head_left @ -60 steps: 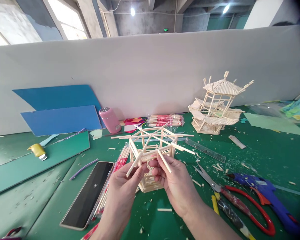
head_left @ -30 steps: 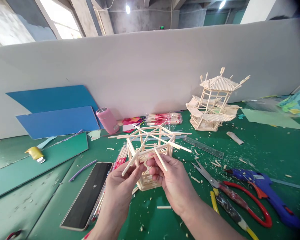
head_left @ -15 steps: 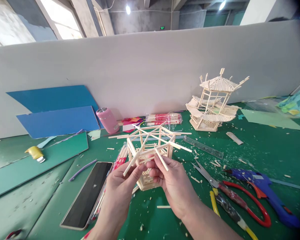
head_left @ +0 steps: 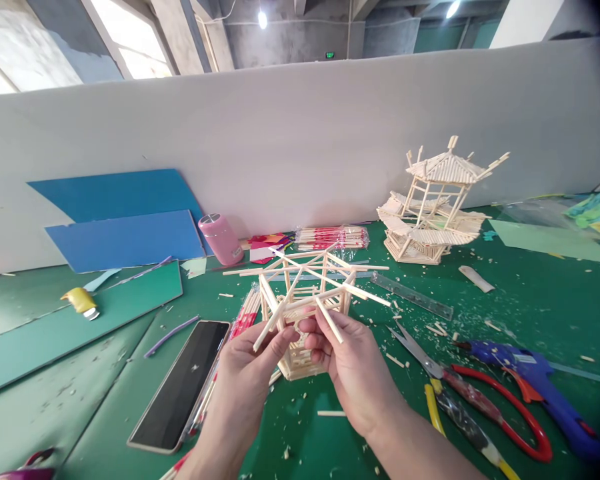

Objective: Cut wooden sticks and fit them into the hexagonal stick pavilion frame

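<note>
An unfinished pavilion frame of wooden sticks stands on the green table in front of me, its roof sticks reaching outward. My left hand is closed at its near left corner, thumb and fingers pinched around the upper beam. My right hand grips the near right side of the same beam, fingers curled, with a slanting stick passing over the thumb side. Both sets of fingertips nearly meet, and what lies exactly between them is partly hidden.
A finished stick pavilion stands back right. Scissors, a blue glue gun and a clear ruler lie at right. A phone, pink bottle and yellow-handled cutter are at left. Packed sticks lie behind.
The camera has turned slightly left, so everything sits a little further right in view. Both hands keep their hold on the stick frame, with only slight finger movement.
</note>
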{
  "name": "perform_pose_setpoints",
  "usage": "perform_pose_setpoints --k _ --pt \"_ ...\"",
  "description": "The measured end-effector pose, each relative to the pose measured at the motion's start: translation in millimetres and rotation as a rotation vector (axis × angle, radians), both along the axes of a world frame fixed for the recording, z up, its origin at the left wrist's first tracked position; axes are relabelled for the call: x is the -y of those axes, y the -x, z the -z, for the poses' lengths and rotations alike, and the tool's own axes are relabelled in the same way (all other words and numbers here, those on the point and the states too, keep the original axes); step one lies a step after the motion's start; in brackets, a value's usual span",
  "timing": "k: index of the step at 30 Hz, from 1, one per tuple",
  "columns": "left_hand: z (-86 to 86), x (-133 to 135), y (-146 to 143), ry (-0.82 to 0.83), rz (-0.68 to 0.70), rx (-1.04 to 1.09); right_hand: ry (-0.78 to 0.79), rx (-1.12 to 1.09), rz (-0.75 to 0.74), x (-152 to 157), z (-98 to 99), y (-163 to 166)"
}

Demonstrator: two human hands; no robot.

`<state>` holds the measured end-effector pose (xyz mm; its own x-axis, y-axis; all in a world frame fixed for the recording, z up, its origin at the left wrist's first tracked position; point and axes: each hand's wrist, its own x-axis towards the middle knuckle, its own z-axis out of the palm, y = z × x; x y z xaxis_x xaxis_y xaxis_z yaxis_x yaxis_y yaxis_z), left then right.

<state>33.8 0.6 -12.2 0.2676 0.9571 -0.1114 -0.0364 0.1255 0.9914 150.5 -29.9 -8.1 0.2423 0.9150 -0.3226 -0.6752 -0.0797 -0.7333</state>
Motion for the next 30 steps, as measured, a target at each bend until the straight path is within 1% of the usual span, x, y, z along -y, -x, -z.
perform_pose_setpoints --k 8,15,22,25,28,30 --pt "-0.3 0.8 0.1 0.009 -0.002 0.019 0.002 0.011 -0.003 -0.4 0.6 1.9" --pt "-0.5 1.2 -0.9 -0.009 -0.019 -0.007 -0.005 0.001 -0.008 -0.3 2.3 1.5" --pt "9.3 -0.5 1.6 -0.043 -0.02 -0.062 0.001 -0.013 -0.003 -0.7 2.6 1.0" --pt "14.5 -1.1 0.1 -0.065 -0.032 -0.054 -0.001 -0.01 -0.02 1.6 3.5 -0.9" --pt "17.5 -0.4 -3.2 -0.101 -0.064 -0.057 0.011 0.025 -0.033 10.3 5.3 -8.4" --pt "18.4 0.5 -5.8 -0.114 -0.069 -0.132 0.007 0.083 -0.025 20.4 8.8 -17.3"
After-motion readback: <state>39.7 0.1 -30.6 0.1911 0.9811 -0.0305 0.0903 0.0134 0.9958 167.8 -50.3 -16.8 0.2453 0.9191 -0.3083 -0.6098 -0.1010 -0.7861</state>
